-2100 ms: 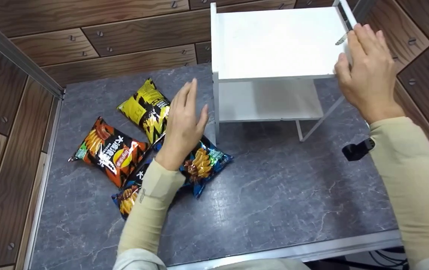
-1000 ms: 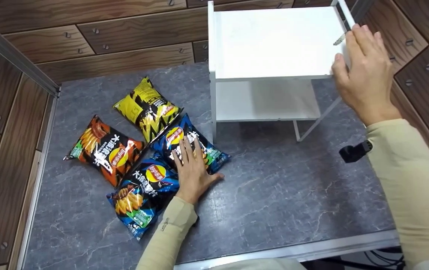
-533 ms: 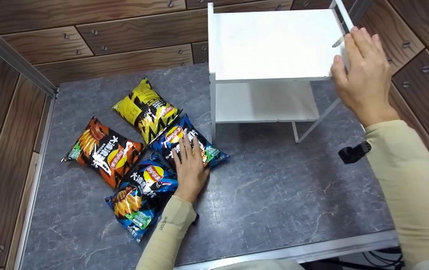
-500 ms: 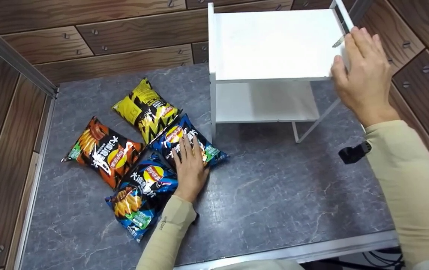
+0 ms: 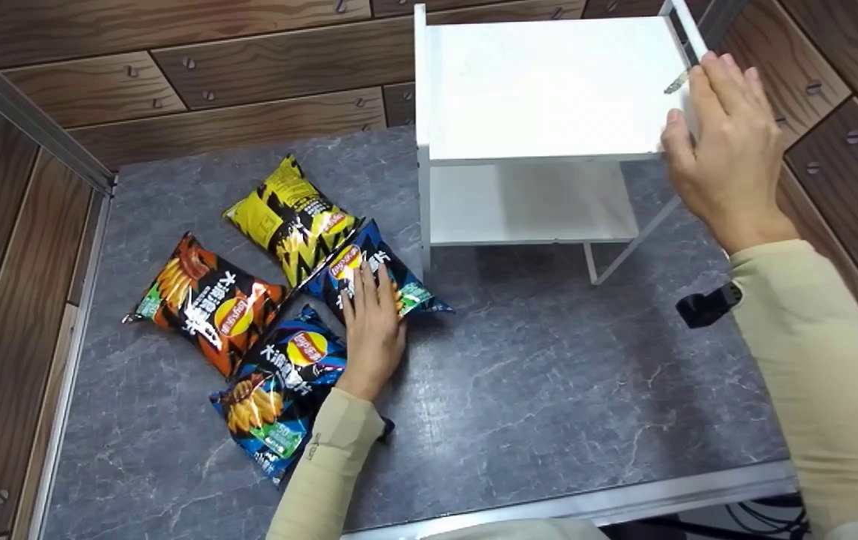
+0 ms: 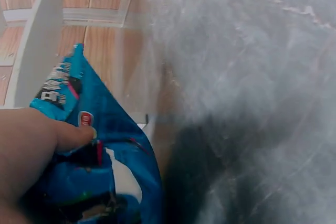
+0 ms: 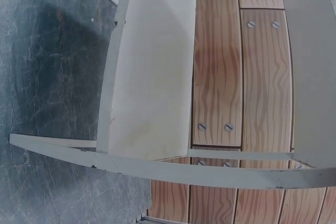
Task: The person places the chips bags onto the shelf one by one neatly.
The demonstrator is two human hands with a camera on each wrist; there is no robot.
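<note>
My left hand [image 5: 373, 330] grips a blue Lay's chip bag [image 5: 346, 261], fingers over its printed face. In the left wrist view the thumb [image 6: 73, 136] presses the side of this chip bag, which stands tilted. A second blue chip bag [image 5: 279, 397] lies just below and left of that hand. My right hand [image 5: 733, 142] rests with fairly straight fingers on the right rail of a white two-tier shelf [image 5: 549, 90]. The right wrist view shows the shelf's frame and lower board [image 7: 152, 66], but not the hand.
An orange chip bag [image 5: 211, 300] and a yellow chip bag [image 5: 294, 217] lie on the left of the grey marbled tabletop [image 5: 534, 390]. Wood-patterned walls [image 5: 271, 75] enclose the back and sides. A metal edge [image 5: 609, 491] runs along the front.
My left hand came down from above the bags onto the right-hand blue chip bag. Its thumb drew in, and the bag's right side has tipped up slightly. The right hand stayed on the rail.
</note>
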